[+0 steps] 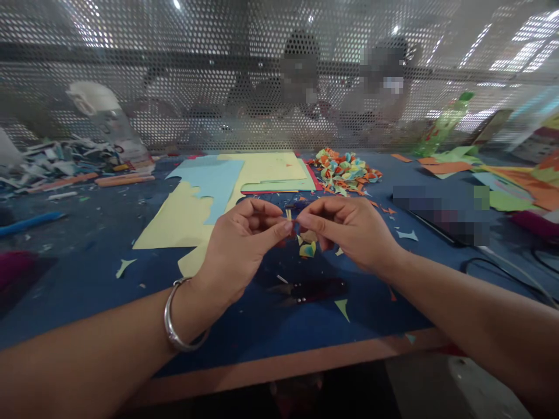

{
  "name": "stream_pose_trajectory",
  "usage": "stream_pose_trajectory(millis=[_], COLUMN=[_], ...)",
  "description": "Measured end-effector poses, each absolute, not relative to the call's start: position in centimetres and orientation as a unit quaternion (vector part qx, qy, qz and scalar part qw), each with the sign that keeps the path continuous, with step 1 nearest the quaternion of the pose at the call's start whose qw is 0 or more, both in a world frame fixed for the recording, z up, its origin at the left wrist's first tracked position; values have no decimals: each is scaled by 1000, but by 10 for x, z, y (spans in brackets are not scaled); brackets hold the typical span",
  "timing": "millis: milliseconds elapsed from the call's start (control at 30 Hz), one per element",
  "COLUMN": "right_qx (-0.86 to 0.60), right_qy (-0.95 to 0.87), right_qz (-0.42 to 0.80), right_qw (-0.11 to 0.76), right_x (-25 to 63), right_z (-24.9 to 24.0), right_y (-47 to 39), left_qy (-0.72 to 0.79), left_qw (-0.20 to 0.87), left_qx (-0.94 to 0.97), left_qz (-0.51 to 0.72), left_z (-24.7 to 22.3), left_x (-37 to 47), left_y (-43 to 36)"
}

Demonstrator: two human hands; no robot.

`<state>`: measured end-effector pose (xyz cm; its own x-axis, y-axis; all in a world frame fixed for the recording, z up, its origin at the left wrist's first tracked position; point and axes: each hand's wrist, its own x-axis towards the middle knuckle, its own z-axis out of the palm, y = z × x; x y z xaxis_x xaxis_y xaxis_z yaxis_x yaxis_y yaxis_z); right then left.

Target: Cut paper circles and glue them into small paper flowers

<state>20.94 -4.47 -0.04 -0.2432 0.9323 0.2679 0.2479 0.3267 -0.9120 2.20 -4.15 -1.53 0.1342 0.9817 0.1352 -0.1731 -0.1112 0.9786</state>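
Observation:
My left hand (244, 241), with a silver bangle at its wrist, pinches thumb to forefinger around a small piece with pale yellow strips (289, 214) sticking up. Its exact kind is too small to tell. The fingertips of my right hand (353, 230) are pinched together and meet the left ones; a tiny reddish bit shows between the two hands, and what the right fingers hold is mostly hidden. Below the hands, dark-handled thread snips (321, 289) lie on the blue tabletop (244, 343). A small yellow and blue paper piece (307, 250) rests just under the fingers.
Yellow paper sheets (168, 224) and a torn blue sheet (222, 180) lie behind my left hand. A pile of colourful paper bits (345, 169) sits at the back. A phone (437, 215), cables and a green bottle (448, 125) are right; a clear bottle (116, 128) stands left. Perforated metal panels rise behind.

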Motion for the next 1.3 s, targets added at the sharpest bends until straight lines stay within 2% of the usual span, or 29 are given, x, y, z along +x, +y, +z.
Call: stream_pose_trajectory(millis=[367,800,1100,1300], right_qx=[-431,-431,-426,-430], right_qy=[-706,-708,-700,-700], right_qz=[369,375,378,386], right_qw=[424,416,431,420], right_x=[210,209,212,211], right_z=[-2,-1,-1,1], right_y=[-44,-42,-41,-43], left_qy=[376,380,381,381], left_qw=[487,532,570,529], left_qx=[632,632,590,606], left_qz=[471,416,427,455], left_z=[-16,-16,-19,-17], left_x=[18,16,17,18], left_y=[-41,-39,-37,-37])
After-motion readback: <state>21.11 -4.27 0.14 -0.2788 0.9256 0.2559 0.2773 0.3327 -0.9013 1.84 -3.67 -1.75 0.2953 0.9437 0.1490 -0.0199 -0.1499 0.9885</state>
